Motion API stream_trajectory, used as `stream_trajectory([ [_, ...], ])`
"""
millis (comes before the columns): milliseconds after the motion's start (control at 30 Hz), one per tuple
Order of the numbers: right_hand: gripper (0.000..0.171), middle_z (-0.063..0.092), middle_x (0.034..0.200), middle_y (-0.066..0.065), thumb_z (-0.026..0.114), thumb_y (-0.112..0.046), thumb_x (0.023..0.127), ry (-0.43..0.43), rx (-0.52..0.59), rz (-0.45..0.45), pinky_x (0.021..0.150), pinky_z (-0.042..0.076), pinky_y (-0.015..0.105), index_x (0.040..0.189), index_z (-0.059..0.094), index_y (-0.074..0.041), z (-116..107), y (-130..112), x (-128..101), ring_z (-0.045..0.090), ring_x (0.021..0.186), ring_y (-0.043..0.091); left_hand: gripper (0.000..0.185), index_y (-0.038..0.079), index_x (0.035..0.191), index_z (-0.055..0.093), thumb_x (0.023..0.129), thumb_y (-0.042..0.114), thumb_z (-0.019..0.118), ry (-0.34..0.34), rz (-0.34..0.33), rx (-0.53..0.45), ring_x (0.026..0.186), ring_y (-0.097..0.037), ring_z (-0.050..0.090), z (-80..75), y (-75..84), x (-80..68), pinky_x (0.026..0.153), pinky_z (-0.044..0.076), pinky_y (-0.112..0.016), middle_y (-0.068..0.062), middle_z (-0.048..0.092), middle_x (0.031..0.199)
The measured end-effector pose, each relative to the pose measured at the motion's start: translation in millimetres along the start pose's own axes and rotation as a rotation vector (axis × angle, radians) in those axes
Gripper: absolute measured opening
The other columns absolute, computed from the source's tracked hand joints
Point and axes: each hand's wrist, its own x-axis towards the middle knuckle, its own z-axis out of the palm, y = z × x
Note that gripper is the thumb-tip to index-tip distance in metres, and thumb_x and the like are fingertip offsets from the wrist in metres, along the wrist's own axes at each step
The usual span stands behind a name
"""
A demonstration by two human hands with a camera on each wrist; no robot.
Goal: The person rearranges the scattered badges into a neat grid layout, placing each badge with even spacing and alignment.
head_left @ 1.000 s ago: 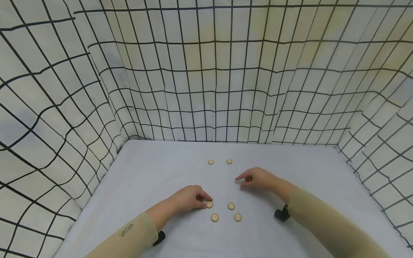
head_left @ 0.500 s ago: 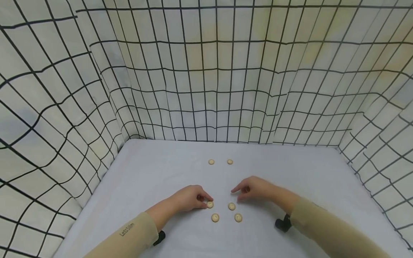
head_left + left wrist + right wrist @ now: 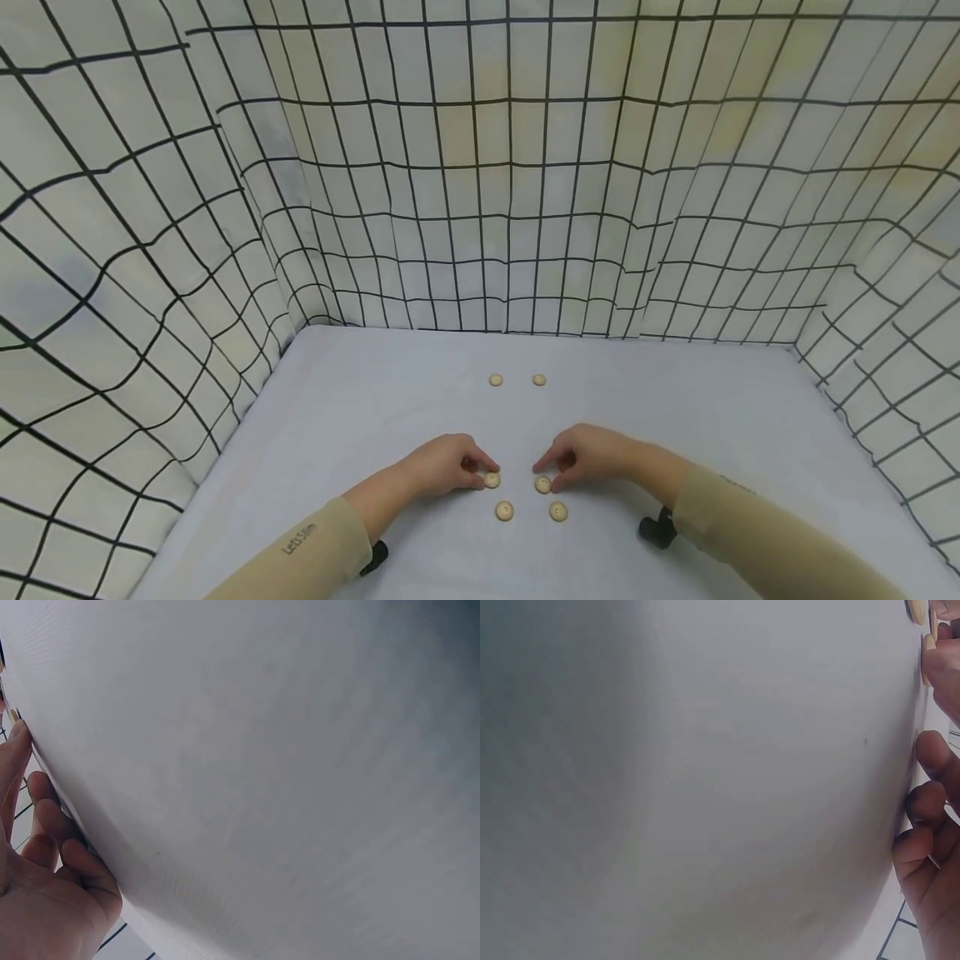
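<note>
Thumb and index finger of my left hand [image 3: 444, 463] pinch a round cream button [image 3: 492, 480] lying on the white cloth. Opposite it, my right hand [image 3: 596, 454] has its thumb and index finger at the edges of a second button [image 3: 543, 483], pinching it on the cloth. In the right wrist view, the thumb touches that button [image 3: 928, 660], seen edge-on. Curled fingers of the left hand [image 3: 56, 877] rest along the cloth in the left wrist view, where its button is mostly hidden.
Two more buttons, a left one [image 3: 505, 510] and a right one [image 3: 558, 511], lie nearer the person. Farther off lie another left button [image 3: 496, 380] and right button [image 3: 539, 380]. White walls with a black grid [image 3: 480, 208] enclose the white-covered table [image 3: 375, 375].
My right hand has come down toward the person from the farther part of the cloth and taken hold of the right-hand middle button. The left hand stays at its button.
</note>
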Motion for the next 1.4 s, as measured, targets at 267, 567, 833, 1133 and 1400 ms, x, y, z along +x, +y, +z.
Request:
stream_trajectory([
  [267,0.030,0.057,0.072,-0.016,0.082,-0.032,0.081,-0.023,-0.029,-0.036,0.063,0.044,0.020,0.111,0.077,-0.032,-0.2,-2.3,2.5,0.050,0.068,0.000,0.021,0.025,0.106,0.079,0.085,0.021,0.079,-0.003,-0.008,-0.003,0.076,-0.007,0.050,0.9,0.2,-0.9,0.070,0.043,-0.026,0.012,0.055,0.081],
  [567,0.028,0.059,0.073,-0.018,0.082,-0.032,0.081,-0.040,-0.053,-0.024,0.063,0.044,0.021,0.108,0.077,-0.033,2.0,-0.9,6.7,0.050,0.068,0.000,0.023,0.026,0.107,0.079,0.085,0.021,0.079,-0.008,-0.015,-0.006,0.077,-0.007,0.050,0.4,0.4,-0.8,0.072,0.044,-0.027,0.012,0.056,0.082],
  [833,0.027,0.061,0.075,-0.022,0.081,-0.033,0.082,-0.046,-0.101,-0.032,0.062,0.044,0.020,0.109,0.077,-0.033,0.1,-2.9,6.9,0.049,0.066,0.000,0.022,0.026,0.107,0.079,0.085,0.022,0.079,-0.005,-0.008,-0.006,0.077,-0.007,0.051,-0.7,-1.0,0.4,0.072,0.044,-0.027,0.012,0.056,0.082],
  [1133,0.029,0.060,0.074,-0.022,0.080,-0.034,0.083,-0.056,-0.106,-0.064,0.060,0.043,0.019,0.112,0.076,-0.033,0.8,1.4,7.0,0.049,0.065,-0.001,0.023,0.026,0.107,0.079,0.085,0.021,0.079,-0.003,-0.006,-0.007,0.077,-0.007,0.051,-0.5,-0.9,1.2,0.071,0.044,-0.026,0.013,0.055,0.081],
  [1400,0.029,0.061,0.074,-0.021,0.081,-0.033,0.083,-0.059,-0.090,-0.053,0.061,0.043,0.020,0.112,0.077,-0.033,0.8,0.5,6.1,0.049,0.066,0.000,0.023,0.025,0.107,0.079,0.084,0.021,0.079,-0.005,-0.013,-0.010,0.076,-0.007,0.050,-1.0,0.4,1.2,0.071,0.044,-0.026,0.012,0.055,0.081],
])
